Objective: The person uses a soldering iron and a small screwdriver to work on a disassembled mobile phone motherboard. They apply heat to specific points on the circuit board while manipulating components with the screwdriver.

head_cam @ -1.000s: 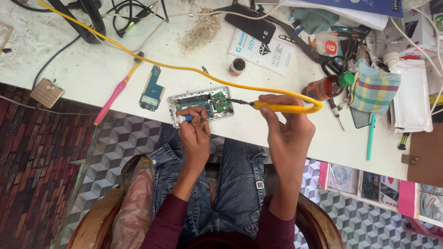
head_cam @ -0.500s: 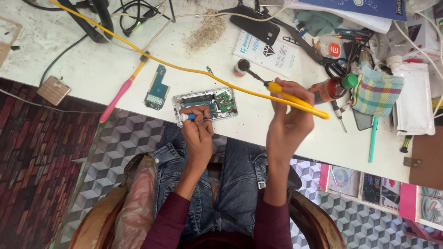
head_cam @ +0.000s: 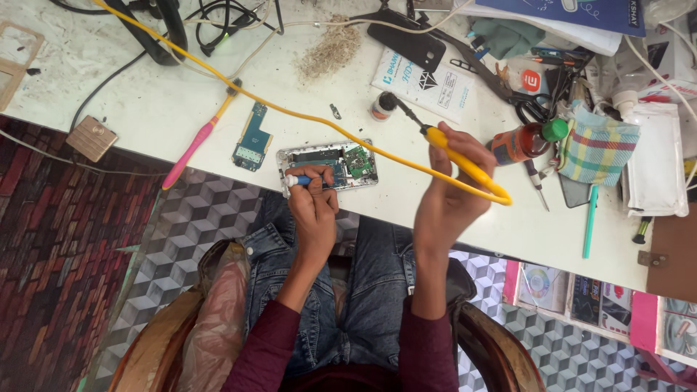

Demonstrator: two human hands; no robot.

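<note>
Left hand (head_cam: 314, 207) grips a blue tool (head_cam: 299, 180), steadying the opened phone (head_cam: 327, 164); right hand (head_cam: 454, 185) holds the yellow soldering iron (head_cam: 454, 151), tip in the far small pot (head_cam: 382, 106).

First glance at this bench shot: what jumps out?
The yellow soldering iron in the right hand, its tip dipped toward a small round tin, with its yellow cord looping across the white table. Just left, the left hand presses a blue-handled tool on an opened phone at the table's near edge. Clutter piles up at the far right, including a checked cloth.
</note>
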